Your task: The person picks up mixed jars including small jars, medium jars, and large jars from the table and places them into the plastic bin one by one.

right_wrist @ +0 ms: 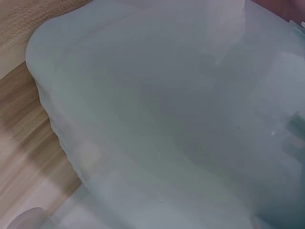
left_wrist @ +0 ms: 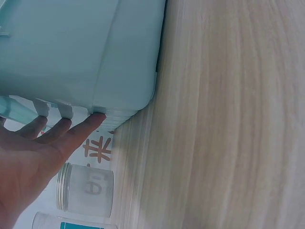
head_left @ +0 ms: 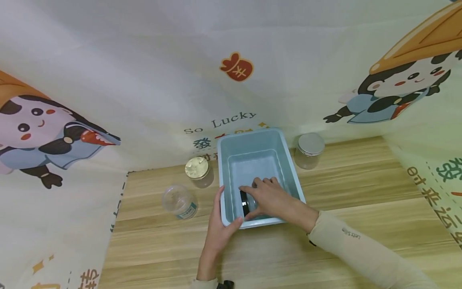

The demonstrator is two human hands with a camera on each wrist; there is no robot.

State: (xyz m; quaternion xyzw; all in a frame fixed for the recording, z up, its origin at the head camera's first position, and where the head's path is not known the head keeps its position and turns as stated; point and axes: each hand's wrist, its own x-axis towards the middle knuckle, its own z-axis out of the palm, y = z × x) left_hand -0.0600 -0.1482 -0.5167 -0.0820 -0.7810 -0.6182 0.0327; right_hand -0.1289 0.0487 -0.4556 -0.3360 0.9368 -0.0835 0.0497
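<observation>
A light blue plastic bin [head_left: 249, 142] stands on the table, seen from outside in the left wrist view. My left hand [head_left: 219, 226] holds its front left corner, thumb over the rim and fingers against the outer side wall. My right hand [head_left: 272, 198] reaches over the front rim into the bin and grips a clear jar with a black lid [head_left: 244, 202]. The jar lies on its side near the front left, lid toward the left; the hand hides much of its body. In the right wrist view the bin's wall [right_wrist: 143, 119] fills most of the picture.
Left of the bin stand a clear jar with a gold lid [head_left: 197, 168] and a clear lidless jar [head_left: 179, 200] with a teal label. A silver-lidded jar [head_left: 309, 148] stands on the right. A printed cloth [head_left: 162, 80] hangs behind the wooden table [head_left: 353, 172].
</observation>
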